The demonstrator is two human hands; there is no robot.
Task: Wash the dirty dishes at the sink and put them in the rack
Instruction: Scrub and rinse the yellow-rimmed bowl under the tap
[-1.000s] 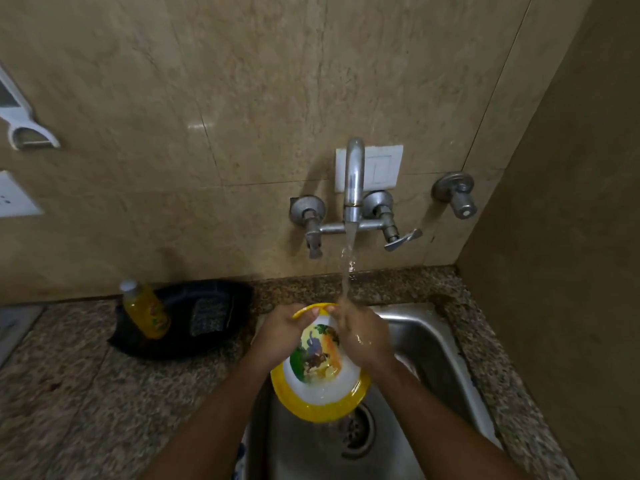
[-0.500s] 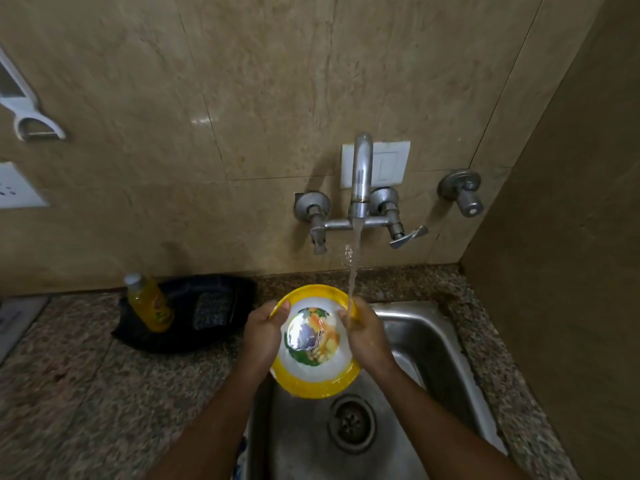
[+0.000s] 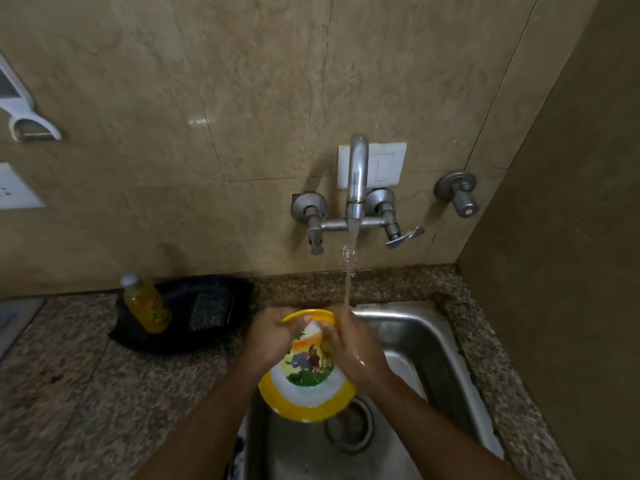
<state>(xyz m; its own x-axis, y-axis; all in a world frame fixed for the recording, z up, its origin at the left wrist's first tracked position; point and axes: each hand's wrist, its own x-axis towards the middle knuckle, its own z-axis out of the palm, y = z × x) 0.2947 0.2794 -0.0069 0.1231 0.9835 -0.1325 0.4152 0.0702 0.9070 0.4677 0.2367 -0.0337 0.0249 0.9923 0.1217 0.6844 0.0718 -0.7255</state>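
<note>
A yellow-rimmed plate (image 3: 306, 393) with an animal picture in its middle is held tilted over the steel sink (image 3: 415, 327). My left hand (image 3: 270, 341) grips its upper left edge. My right hand (image 3: 353, 351) is on its upper right side, fingers spread over the plate's face. Water runs from the wall tap (image 3: 356, 178) and lands on my right hand at the plate's top rim. The sink drain (image 3: 349, 427) shows just below the plate.
On the granite counter left of the sink lies a black tray (image 3: 221, 327) holding a yellow soap bottle (image 3: 147, 303) and a dark scrub pad (image 3: 209, 310). A second valve (image 3: 459, 192) sits on the wall at right. A side wall closes in on the right.
The plate has tipped and dropped lower in the sink. My right hand slid from the rim onto the plate's face, and my left hand closed further over the top edge.
</note>
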